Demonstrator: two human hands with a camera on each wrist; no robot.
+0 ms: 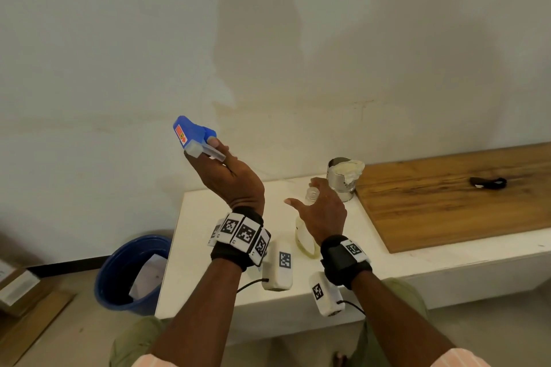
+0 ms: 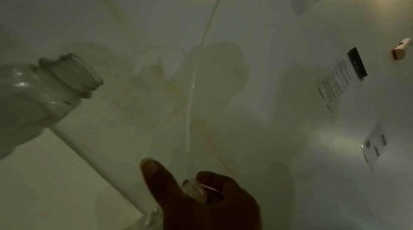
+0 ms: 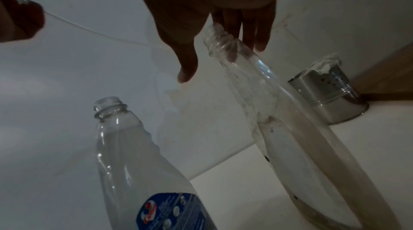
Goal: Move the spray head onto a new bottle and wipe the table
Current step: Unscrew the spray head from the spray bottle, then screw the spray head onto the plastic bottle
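Note:
My left hand (image 1: 216, 155) is raised above the table's left end and grips the blue spray head (image 1: 190, 131). Its thin dip tube (image 2: 196, 75) hangs free in the left wrist view. A clear bottle with a pale liquid (image 1: 304, 240) stands on the white table (image 1: 208, 292), uncapped. My right hand (image 1: 316, 202) is beside its threaded neck (image 3: 220, 43) with straight fingers and the thumb spread, gripping nothing. A second uncapped clear bottle with a blue label (image 3: 134, 163) stands nearer to me; my left arm hides it in the head view.
A perforated metal can (image 1: 343, 180) stuffed with a white cloth (image 1: 353, 167) stands behind the bottle. A wooden board (image 1: 447, 197) covers the table's right part, with a small black object (image 1: 489, 182) on it. A blue bin (image 1: 131, 271) stands on the floor left of the table.

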